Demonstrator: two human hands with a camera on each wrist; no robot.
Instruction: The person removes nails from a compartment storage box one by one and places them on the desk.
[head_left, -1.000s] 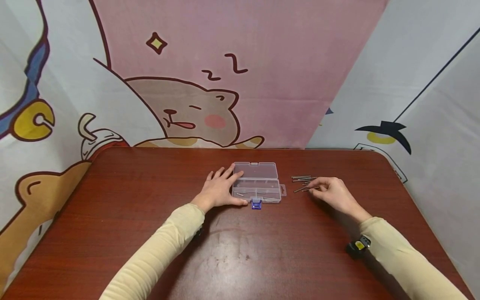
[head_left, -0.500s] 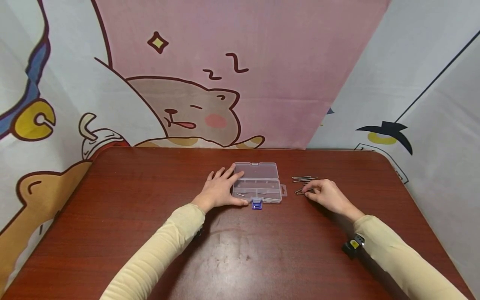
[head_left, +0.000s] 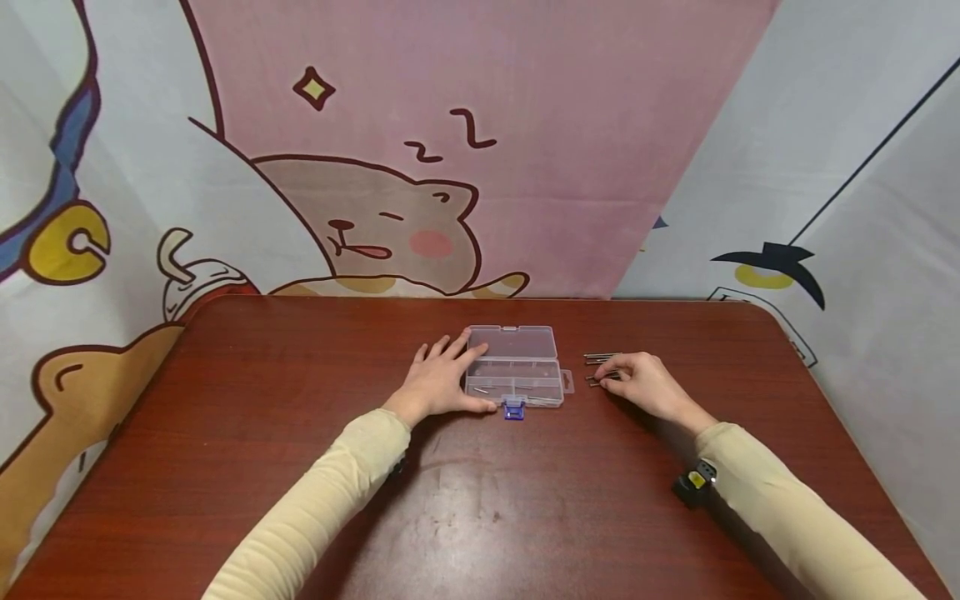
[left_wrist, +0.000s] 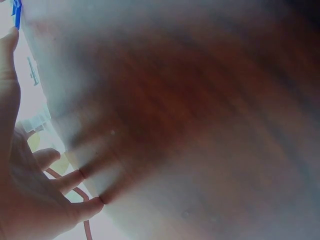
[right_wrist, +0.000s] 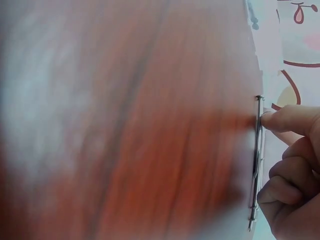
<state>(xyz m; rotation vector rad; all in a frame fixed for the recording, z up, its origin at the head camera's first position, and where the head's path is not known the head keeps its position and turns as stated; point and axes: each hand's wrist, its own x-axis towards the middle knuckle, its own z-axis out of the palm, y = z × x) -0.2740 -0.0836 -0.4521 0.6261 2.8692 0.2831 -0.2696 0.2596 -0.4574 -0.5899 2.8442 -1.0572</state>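
Observation:
A clear plastic box [head_left: 536, 340] lies with its lid folded back, a blue latch [head_left: 513, 410] at its front. Several small metal pieces [head_left: 480, 390] lie in its front compartments. My left hand [head_left: 438, 379] rests at the box's left side, fingers spread, thumb along the front edge. To the right of the box, my right hand [head_left: 647, 385] pinches at thin metal nails [right_wrist: 258, 145] low over the table, thumb and index finger together, the other fingers curled in the right wrist view. The fingers partly hide the nails. More nails [head_left: 598, 357] lie just behind.
The reddish-brown wooden table [head_left: 465, 500] carries everything. Cloth printed with a sleeping cartoon animal [head_left: 375, 225] hangs behind it and along both sides. A clear hanging tab [head_left: 567, 381] sticks out from the box's right side, toward the nails.
My right hand has shifted slightly left over the nails, and the slanted nail at its fingertips now lies straighter, with two nail ends showing. My left hand and the box have stayed put.

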